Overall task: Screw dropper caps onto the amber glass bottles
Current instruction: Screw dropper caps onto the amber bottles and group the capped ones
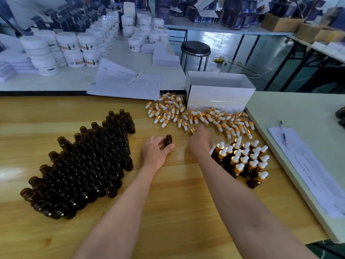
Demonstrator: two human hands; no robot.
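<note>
Wooden table (168,212), nearest the viewer, carries the whole job. On its left stands a dense block of open bottles (84,165), upright and touching, apparently stock kept within the left arm's reach. Across the far right sprawls a heap of dropper caps (201,116), lying loose against a white box (218,90) with its top open, which hems the heap in from behind. Near the right edge, capped bottles (244,161) stand packed together as finished work, just beside the right forearm and so probably at risk of a knock. Between these groups, the left hand (155,152) curls fingers and thumb round a single bottle (168,140), upright with its mouth open, seemingly steadied for capping. The right hand (200,141) reaches to the heap's near edge, fingertips at one cap (192,130); whether it is pinched cannot be told.
</note>
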